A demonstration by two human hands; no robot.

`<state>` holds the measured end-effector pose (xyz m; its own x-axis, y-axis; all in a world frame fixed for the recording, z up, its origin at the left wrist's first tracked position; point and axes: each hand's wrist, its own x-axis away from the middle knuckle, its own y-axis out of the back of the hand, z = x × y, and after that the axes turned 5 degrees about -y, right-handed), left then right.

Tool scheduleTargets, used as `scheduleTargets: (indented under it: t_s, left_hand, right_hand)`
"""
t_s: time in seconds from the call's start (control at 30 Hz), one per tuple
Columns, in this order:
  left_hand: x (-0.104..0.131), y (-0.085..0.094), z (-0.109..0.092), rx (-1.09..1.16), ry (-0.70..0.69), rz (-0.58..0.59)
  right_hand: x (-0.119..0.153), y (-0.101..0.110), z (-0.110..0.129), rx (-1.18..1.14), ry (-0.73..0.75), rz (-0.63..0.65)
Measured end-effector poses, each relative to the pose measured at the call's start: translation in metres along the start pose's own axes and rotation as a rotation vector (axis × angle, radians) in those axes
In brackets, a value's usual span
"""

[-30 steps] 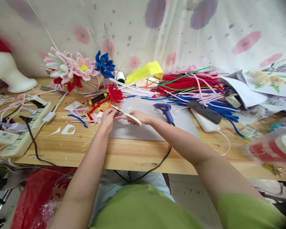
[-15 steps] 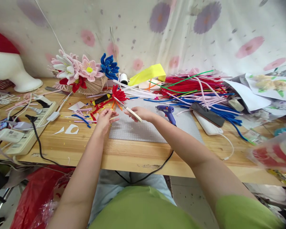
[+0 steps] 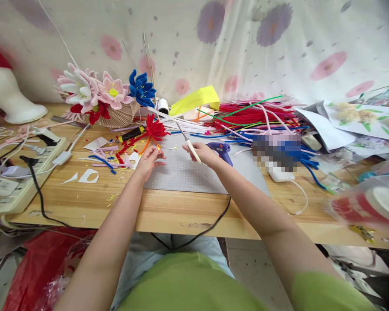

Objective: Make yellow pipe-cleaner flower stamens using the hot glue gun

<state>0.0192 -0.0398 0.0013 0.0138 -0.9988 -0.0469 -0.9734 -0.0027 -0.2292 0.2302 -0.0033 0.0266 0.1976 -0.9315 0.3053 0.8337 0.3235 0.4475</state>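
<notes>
My right hand is closed around the white handles of a pair of scissors, whose blades point up and away to the left. Between the fingertips of my left hand is a small yellow piece, mostly hidden, its kind unclear. Just beyond that hand lies a red fuzzy flower, with an orange pipe cleaner running beside the fingers. Little yellow clippings rest on the grey cutting mat between both hands.
A purple glue gun lies right of my right hand. Bundled pipe cleaners spread along the back. Fuzzy flowers stand in a woven basket at back left. A power strip is at left, a bagged cup at right.
The scissors have moved right, away from the left fingertips and the red flower. Yellow clippings now show on the mat between the hands. The view has shifted slightly.
</notes>
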Motion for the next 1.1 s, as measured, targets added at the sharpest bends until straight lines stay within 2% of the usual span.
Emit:
scheduleTargets:
  t_s: [0.17,0.33,0.43,0.77,1.1]
  left_hand:
    - [-0.027,-0.009,0.010,-0.327,-0.078,-0.123]
    - [-0.055,-0.021,0.021,-0.959,-0.383,-0.114]
    - [-0.064,-0.024,0.029,-1.140,-0.445,-0.077]
    - [-0.064,-0.021,0.046,-1.316,-0.500,0.021]
    - [-0.066,-0.011,0.049,-1.128,-0.477,0.054]
  right_hand:
    - [0.006,-0.006,-0.021,0.139,0.100,-0.155]
    - [0.013,-0.014,-0.040,0.192,0.192,-0.280]
    - [0.014,-0.018,-0.046,0.164,0.195,-0.331]
    - [0.013,-0.019,-0.050,0.139,0.209,-0.326]
    - [0.014,-0.018,-0.049,0.139,0.207,-0.324]
